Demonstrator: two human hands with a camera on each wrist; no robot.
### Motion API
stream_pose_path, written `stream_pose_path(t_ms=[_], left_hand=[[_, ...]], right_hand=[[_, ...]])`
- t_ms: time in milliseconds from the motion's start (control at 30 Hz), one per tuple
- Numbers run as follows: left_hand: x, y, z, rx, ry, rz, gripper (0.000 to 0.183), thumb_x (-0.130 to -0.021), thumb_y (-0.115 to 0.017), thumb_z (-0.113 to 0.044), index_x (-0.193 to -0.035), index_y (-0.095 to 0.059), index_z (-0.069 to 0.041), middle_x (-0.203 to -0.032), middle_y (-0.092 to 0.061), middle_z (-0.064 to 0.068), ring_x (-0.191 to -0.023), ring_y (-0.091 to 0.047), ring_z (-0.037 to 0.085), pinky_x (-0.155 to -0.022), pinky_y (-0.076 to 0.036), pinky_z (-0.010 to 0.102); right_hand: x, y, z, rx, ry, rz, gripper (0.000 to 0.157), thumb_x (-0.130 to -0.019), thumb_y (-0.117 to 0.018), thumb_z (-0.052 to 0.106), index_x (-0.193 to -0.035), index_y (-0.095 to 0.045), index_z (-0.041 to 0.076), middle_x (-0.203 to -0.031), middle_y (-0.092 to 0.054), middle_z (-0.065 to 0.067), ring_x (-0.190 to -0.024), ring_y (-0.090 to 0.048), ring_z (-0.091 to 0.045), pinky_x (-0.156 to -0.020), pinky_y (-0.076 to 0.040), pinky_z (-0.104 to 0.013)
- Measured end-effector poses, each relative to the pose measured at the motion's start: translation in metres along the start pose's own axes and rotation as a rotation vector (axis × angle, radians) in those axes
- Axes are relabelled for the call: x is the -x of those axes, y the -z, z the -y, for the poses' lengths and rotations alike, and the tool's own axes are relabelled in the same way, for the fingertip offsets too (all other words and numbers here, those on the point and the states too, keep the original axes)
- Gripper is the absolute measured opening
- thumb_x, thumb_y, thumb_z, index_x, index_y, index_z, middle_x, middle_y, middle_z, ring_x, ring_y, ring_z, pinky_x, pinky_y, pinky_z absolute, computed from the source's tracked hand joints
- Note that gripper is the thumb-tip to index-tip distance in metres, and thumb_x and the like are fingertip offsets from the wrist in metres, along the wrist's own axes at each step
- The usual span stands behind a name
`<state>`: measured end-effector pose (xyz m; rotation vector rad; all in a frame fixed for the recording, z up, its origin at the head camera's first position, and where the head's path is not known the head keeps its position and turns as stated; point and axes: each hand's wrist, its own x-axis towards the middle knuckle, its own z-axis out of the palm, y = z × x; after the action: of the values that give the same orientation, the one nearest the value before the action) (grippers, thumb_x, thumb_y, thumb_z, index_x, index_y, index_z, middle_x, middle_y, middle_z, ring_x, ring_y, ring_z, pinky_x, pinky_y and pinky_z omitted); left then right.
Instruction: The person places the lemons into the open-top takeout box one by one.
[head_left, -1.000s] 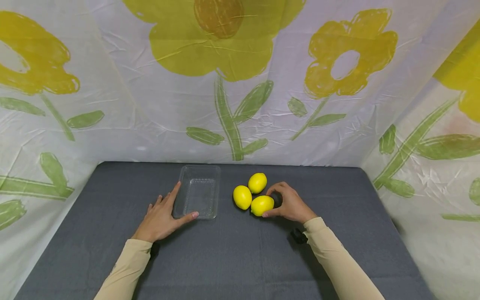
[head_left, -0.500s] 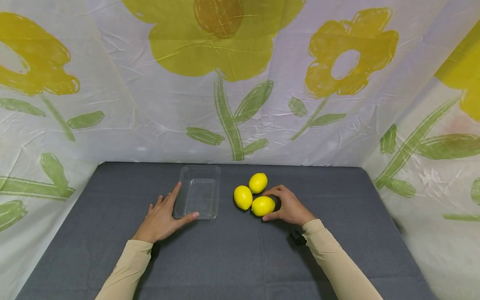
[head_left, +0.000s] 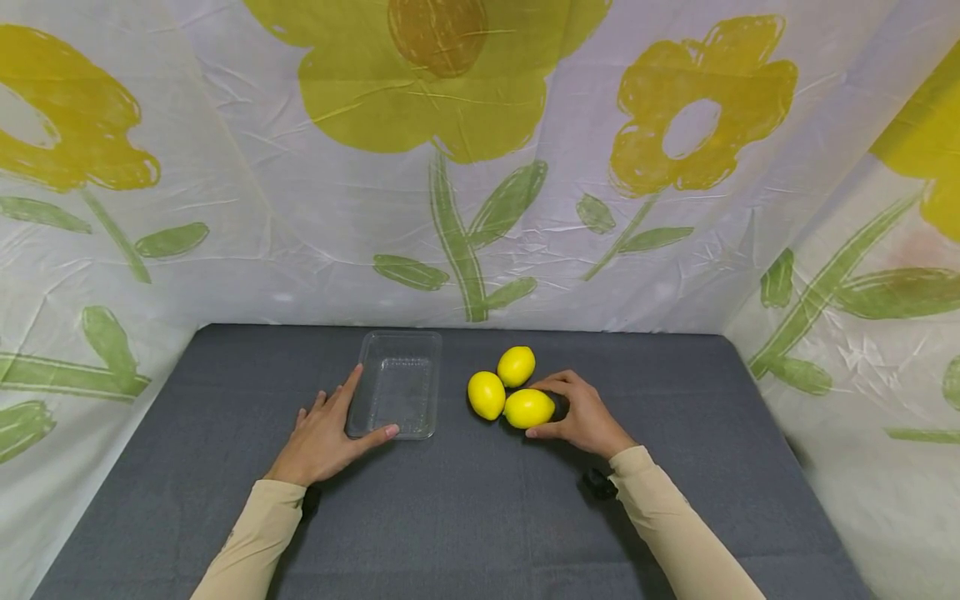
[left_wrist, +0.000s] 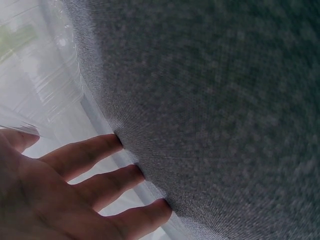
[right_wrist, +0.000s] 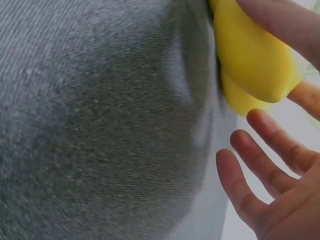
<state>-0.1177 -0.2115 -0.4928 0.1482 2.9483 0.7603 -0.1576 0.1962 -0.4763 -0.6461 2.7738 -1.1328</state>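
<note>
Your left hand point(head_left: 318, 442) rests against the left side and near edge of a clear plastic tray point(head_left: 397, 392) on the grey-covered bench point(head_left: 465, 517). Your right hand point(head_left: 585, 417) pinches 1 yellow lemon point(head_left: 528, 408), with 2 other lemons point(head_left: 486, 395) just beside it. A flowered sheet point(head_left: 315, 217) hangs behind.

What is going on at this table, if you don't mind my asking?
A person's right hand pinches the nearest lemon between thumb and forefinger; whether it is off the grey cloth is hard to tell. A second lemon and a third lemon lie close by. The left hand is at the clear plastic container, thumb by its near edge, forefinger along its left side. All three lemons are outside the container.
</note>
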Motion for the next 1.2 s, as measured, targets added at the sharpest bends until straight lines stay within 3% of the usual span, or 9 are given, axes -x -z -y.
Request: stream_pose_path(t_ms=[300, 700, 1033, 1200], left_hand=[[0.000, 0.002, -0.001, 0.000, 0.003, 0.003, 0.114, -0.084, -0.060, -0.078, -0.166, -0.003, -0.023, -0.158, -0.032, 0.031, -0.142, -0.020, 0.063, -0.106, -0.014, 0.082], [0.000, 0.001, -0.001, 0.004, 0.000, 0.005, 0.114, -0.084, -0.060, -0.078, -0.165, -0.002, -0.024, -0.158, -0.031, 0.030, -0.142, -0.021, 0.063, -0.105, -0.013, 0.082], [0.000, 0.002, -0.002, 0.003, 0.000, 0.002, 0.114, -0.084, -0.060, -0.078, -0.166, -0.003, -0.023, -0.158, -0.031, 0.030, -0.142, -0.021, 0.063, -0.105, -0.014, 0.082], [0.000, 0.001, -0.001, 0.005, 0.005, 0.008, 0.114, -0.084, -0.060, -0.079, -0.165, -0.002, -0.024, -0.159, -0.030, 0.029, -0.142, -0.019, 0.063, -0.105, -0.013, 0.082]], right_hand=[[-0.003, 0.011, 0.013, 0.003, 0.051, -0.068, 0.065, -0.069, -0.096, 0.033, -0.125, -0.072, 0.013, -0.122, -0.059, -0.006, -0.105, -0.058, -0.024, -0.083, -0.050, -0.042], [-0.020, 0.019, 0.037, -0.014, 0.105, -0.091, 0.064, -0.069, -0.096, 0.031, -0.125, -0.071, 0.011, -0.124, -0.058, -0.008, -0.109, -0.058, -0.035, -0.087, -0.051, -0.051], [-0.042, 0.014, 0.049, -0.038, 0.118, -0.080, 0.063, -0.071, -0.095, 0.034, -0.126, -0.072, 0.016, -0.120, -0.059, -0.004, -0.105, -0.056, -0.023, -0.087, -0.049, -0.045], [-0.050, 0.009, 0.055, -0.056, 0.096, -0.076, 0.061, -0.072, -0.095, 0.034, -0.125, -0.072, 0.015, -0.121, -0.059, -0.005, -0.106, -0.056, -0.024, -0.089, -0.051, -0.048]])
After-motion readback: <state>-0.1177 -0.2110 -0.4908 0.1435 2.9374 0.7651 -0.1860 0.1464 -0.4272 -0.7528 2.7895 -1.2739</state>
